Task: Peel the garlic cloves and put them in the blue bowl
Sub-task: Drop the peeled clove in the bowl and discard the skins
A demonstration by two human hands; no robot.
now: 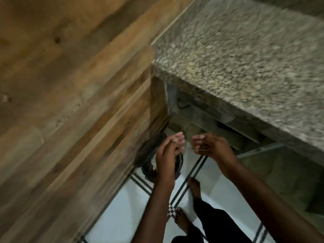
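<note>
From the head view, both hands hang over a dark bin [149, 160] on the floor [122, 207]. The left hand [168, 151] and the right hand [210, 146] look loosely curled, grip apart, holding nothing. The picture is blurry, and no garlic or blue bowl shows.

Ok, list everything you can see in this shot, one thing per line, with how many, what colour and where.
speckled granite countertop: one, grey-beige, upper right, blurred.
brown wooden panel: one, fills the left side.
white floor tiles with black stripe borders: several, bottom centre.
dark round container: one, blackish, on the floor by the wood, partly hidden behind the left hand; contents too blurred to tell.
bare feet: two, on the tiles, below dark trouser legs.
left hand: one, fingers loosely together over the container, no held thing visible.
right hand: one, fingers loosely curled, apparently empty.
</note>
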